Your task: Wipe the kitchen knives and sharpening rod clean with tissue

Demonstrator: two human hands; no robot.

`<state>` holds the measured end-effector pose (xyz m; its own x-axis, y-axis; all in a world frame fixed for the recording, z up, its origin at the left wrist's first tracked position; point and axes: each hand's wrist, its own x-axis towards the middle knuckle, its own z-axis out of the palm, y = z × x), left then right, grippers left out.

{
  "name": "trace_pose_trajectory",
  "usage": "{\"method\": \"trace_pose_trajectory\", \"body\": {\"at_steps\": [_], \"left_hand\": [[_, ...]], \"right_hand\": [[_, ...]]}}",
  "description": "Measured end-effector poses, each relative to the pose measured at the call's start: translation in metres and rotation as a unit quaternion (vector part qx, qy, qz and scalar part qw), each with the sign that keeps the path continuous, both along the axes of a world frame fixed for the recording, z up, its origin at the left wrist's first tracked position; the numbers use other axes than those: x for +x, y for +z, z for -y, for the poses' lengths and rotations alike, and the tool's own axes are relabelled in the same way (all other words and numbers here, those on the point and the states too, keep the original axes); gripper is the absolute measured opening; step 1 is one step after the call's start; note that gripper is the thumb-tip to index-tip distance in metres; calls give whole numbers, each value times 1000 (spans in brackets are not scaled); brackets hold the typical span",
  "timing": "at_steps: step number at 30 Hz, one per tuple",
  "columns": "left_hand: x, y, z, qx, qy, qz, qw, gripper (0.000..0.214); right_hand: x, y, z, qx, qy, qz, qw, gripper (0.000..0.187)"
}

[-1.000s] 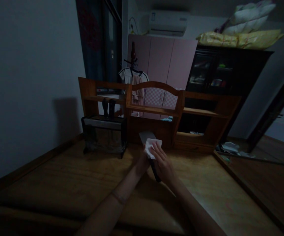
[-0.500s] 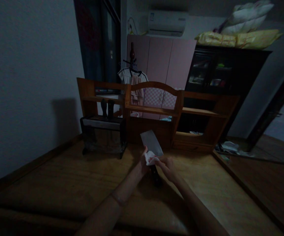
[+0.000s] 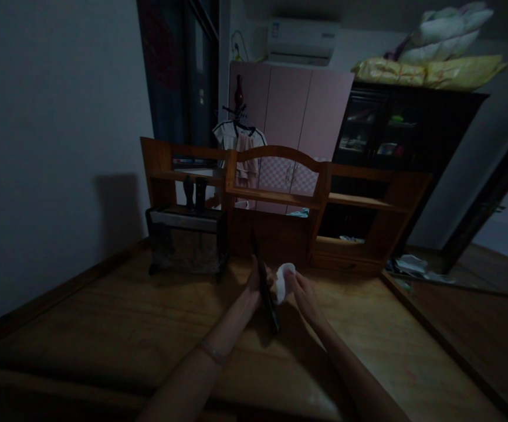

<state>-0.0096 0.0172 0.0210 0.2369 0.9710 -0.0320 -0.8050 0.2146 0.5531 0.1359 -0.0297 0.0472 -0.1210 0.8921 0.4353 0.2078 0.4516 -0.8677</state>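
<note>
A cleaver (image 3: 270,305) with a black handle is held over the wooden table, its blade turned nearly edge-on to me and looking dark. My left hand (image 3: 256,281) is closed around it near where blade and handle meet. Just to the right, my right hand (image 3: 302,293) pinches a white tissue or cloth (image 3: 285,283), which hangs beside the cleaver. Whether the cloth touches the metal I cannot tell. A bracelet sits on my left wrist.
A knife block (image 3: 186,240) with two dark handles sticking up stands at the back left of the table (image 3: 148,328). Behind it runs a wooden shelf unit (image 3: 275,199) along the rear edge. A wall (image 3: 60,176) borders the left side.
The cleaver has rotated from showing its broad face to nearly edge-on. My right hand has drawn the white cloth off the blade, slightly to the right.
</note>
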Motion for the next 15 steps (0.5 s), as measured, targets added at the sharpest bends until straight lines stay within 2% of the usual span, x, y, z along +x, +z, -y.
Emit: {"method": "trace_pose_trajectory", "body": {"at_steps": [3, 5, 9, 15], "left_hand": [[1, -4, -1, 40, 13, 52, 998, 47], [0, -8, -2, 41, 30, 66, 996, 40], [-6, -13, -3, 42, 61, 82, 994, 37], [-7, -9, -1, 43, 84, 60, 994, 42]], "right_hand": [[-13, 0, 7, -50, 123, -26, 991, 45], [-18, 0, 12, -85, 172, -45, 980, 44], [-20, -1, 15, -132, 184, -46, 973, 43], [-19, -4, 18, -128, 181, -3, 975, 44]]}}
